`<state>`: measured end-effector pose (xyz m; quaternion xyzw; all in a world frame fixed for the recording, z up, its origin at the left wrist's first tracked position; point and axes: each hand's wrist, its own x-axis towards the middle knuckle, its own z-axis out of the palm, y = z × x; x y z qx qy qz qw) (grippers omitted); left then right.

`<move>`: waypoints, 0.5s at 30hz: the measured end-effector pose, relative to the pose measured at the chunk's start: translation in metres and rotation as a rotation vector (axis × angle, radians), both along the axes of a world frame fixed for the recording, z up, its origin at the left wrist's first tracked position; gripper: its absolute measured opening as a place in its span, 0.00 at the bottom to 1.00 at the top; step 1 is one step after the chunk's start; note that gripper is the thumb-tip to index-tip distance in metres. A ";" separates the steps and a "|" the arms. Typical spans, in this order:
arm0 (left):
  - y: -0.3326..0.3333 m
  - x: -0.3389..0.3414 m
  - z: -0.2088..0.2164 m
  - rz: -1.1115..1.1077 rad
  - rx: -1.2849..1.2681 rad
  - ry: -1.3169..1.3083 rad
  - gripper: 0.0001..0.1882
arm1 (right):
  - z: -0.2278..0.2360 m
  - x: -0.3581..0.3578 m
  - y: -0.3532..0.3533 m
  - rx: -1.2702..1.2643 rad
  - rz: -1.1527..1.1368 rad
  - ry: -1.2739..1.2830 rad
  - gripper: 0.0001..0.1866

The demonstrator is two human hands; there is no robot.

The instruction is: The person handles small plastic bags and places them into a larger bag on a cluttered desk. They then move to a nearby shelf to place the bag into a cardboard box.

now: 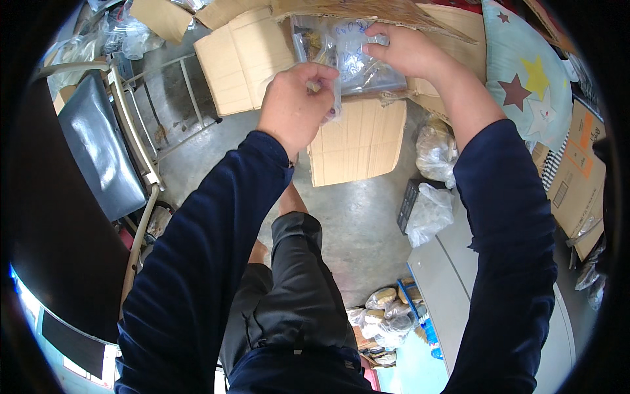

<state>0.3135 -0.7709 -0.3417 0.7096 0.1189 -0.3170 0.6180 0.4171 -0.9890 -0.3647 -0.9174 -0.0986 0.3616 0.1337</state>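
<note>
My left hand (298, 105) is closed, its fingers pinching a small clear plastic bag (336, 98) whose contents I cannot make out. It hangs over the near left edge of an open cardboard box (357, 141) with its flaps folded out. Over the right side of this box, my right hand (410, 52) grips a clear plastic bag with blue handwriting (351, 56) between curled thumb and forefinger; the other fingers are partly hidden. More clear bags (316, 46) with small brownish items lie inside the box beside it.
A dark padded chair (105, 148) with a metal frame stands at left. To the right are a star-patterned cushion (525, 72), a cardboard carton (577, 171), a filled plastic bag (435, 151), a black box (408, 207) and a grey surface (446, 276). Bagged goods (390, 322) stand behind me.
</note>
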 end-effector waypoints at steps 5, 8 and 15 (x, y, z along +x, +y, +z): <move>0.005 -0.036 -0.016 -0.002 0.111 -0.187 0.17 | 0.002 -0.023 0.003 0.035 -0.129 0.009 0.23; 0.036 -0.111 0.003 -0.183 0.177 -0.173 0.17 | 0.017 -0.082 0.018 0.190 -0.252 0.287 0.16; 0.204 -0.346 0.076 -0.415 0.586 0.275 0.17 | -0.009 -0.166 0.050 0.221 -0.484 -0.327 0.22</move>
